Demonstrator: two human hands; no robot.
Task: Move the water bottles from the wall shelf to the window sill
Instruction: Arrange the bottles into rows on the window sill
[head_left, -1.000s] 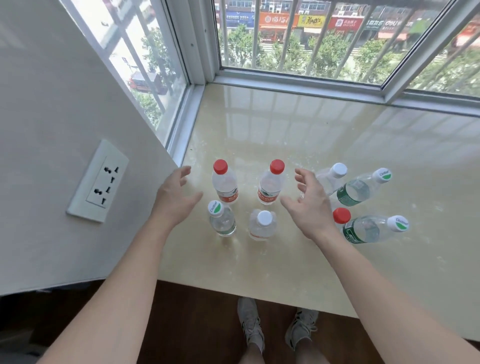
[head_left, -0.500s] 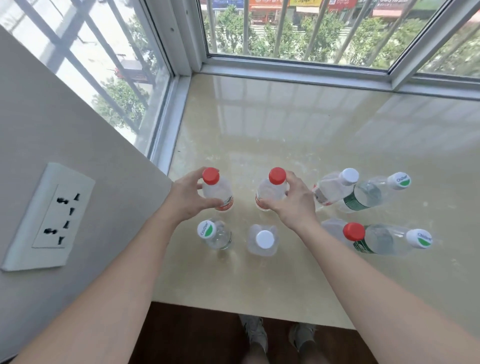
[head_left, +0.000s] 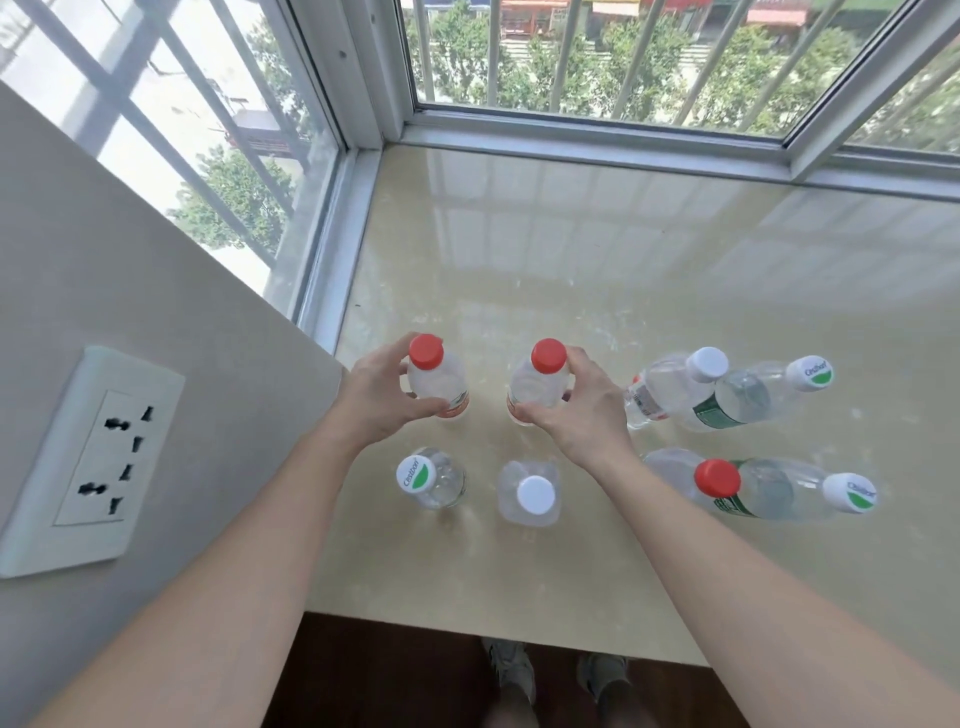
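Water bottles (head_left: 535, 493) crowd the sill (head_left: 571, 270); left hand (head_left: 379, 400) and right hand (head_left: 582, 415) each grip a red-capped one.

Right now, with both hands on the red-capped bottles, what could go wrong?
1. The right hand, gripping its red-capped bottle, has its forearm directly above the white-capped bottle; lowering the arm may knock it over.
2. The left hand holds the other red-capped bottle, with the green-logo bottle just behind; pulling back could tip it.

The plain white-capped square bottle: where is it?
Head view: white-capped bottle stands near the sill's front edge, right of the green-logo bottle, below the right hand.
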